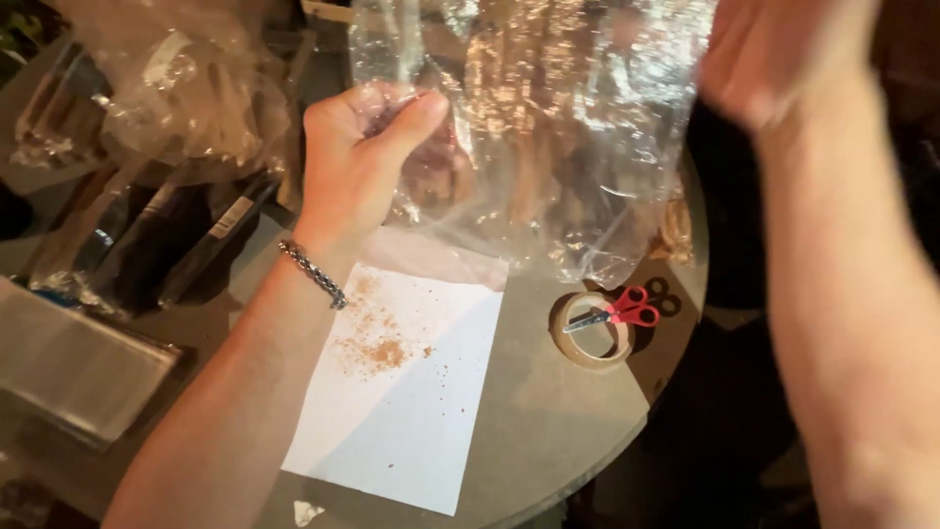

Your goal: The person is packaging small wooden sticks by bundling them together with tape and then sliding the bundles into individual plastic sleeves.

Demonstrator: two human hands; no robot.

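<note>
Above the round grey table (548, 431) our left hand (357, 162) is clenched on the edge of a large crinkled clear plastic bag (548, 127), held up over a white paper sheet (411, 392) dusted with brown crumbs (377, 348). Our right hand (774, 54) is blurred; we cannot tell its grip. A shake could scatter crumbs past the sheet towards the red-handled scissors (622, 312) on the tape roll (587, 333).

Glossy, crinkled clear plastic bag (548, 127) in the left hand (357, 162); below it, matt white paper sheet (411, 411) dusted with brown crumbs (377, 348); metal chain bracelet (313, 274) at the wrist.
</note>
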